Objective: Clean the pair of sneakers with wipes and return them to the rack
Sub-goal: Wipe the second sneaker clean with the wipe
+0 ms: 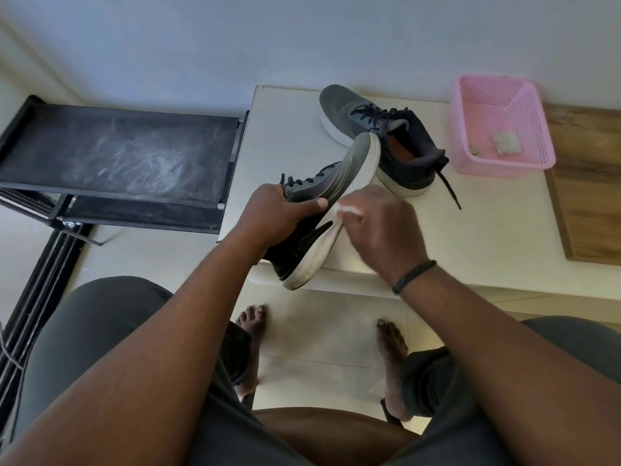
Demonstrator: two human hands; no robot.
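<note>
Mesh sneaker [322,183], rubber sole up: left hand [275,213] grips upper; right hand [376,223] pinches crumpled wipe [346,210] against sole. Second sneaker [376,129] far; perforated pink basket [524,156] right.

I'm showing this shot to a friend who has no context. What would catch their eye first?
Dead centre, the left hand grips a grey sneaker turned on its side, while the right hand rubs a white wipe along its sole. Behind it the second sneaker sits on the white table, beside a pink basket at the right. At the left stands the black shoe rack.
</note>
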